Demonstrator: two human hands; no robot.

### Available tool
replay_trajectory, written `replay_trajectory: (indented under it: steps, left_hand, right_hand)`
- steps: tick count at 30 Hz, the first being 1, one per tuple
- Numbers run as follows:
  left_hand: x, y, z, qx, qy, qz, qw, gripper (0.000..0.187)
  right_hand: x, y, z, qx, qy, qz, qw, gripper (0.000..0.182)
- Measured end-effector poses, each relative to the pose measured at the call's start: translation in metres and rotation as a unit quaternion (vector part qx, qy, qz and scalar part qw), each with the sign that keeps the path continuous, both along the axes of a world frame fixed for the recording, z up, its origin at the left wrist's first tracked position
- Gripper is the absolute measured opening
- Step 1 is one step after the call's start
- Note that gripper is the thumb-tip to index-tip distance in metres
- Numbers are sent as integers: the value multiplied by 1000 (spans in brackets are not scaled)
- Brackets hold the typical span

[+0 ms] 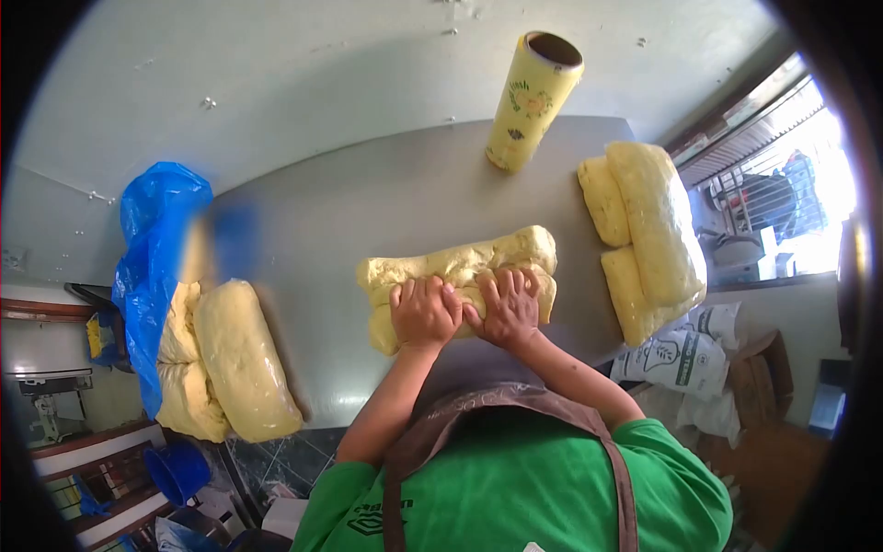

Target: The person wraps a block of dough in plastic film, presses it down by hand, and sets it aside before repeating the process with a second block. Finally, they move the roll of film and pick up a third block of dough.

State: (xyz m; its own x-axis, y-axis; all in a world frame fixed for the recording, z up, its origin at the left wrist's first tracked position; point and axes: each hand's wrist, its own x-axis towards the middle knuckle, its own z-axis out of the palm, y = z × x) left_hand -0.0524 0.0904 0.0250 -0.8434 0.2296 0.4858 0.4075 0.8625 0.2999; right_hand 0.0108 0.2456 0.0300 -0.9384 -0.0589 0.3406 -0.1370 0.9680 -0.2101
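Note:
A thick slab of yellow dough (pixel 460 262) lies crosswise on the grey metal table, near its front edge. My left hand (pixel 426 313) presses on the left half of it, fingers curled into the surface. Close beside it, my right hand (pixel 506 306) pushes into the right half with bent fingers. Both thumbs nearly meet at the middle, where the dough is dented. The fingertips are partly sunk in the dough or hidden by it.
Wrapped dough blocks (pixel 244 359) sit at the left, beside a blue plastic bag (pixel 152 248). More wrapped blocks (pixel 653 230) lie along the right edge. A yellow film roll (pixel 533 101) stands at the back of the table (pixel 322 212).

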Motion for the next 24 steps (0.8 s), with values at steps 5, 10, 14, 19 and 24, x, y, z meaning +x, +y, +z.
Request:
replay_trajectory:
  steps: [5, 10, 14, 19, 24]
  left_hand:
    - [1, -17, 25, 52, -141, -80, 985, 33]
    - [-16, -85, 38, 277, -99, -43, 955, 44]
    - [-9, -118, -26, 445, -159, -79, 878, 51]
    - [28, -68, -9, 344, -107, -104, 927, 68]
    - [36, -26, 8, 79, -27, -53, 995, 69]
  right_hand:
    - [-19, 19, 38, -46, -124, 80, 988, 69]
    - [-57, 94, 36, -146, -91, 65, 983, 84]
    - [-10, 89, 31, -214, -96, 96, 967, 95]
    - [24, 51, 19, -154, 16, 120, 981, 105]
    - [-29, 38, 12, -132, 53, 147, 979, 88]
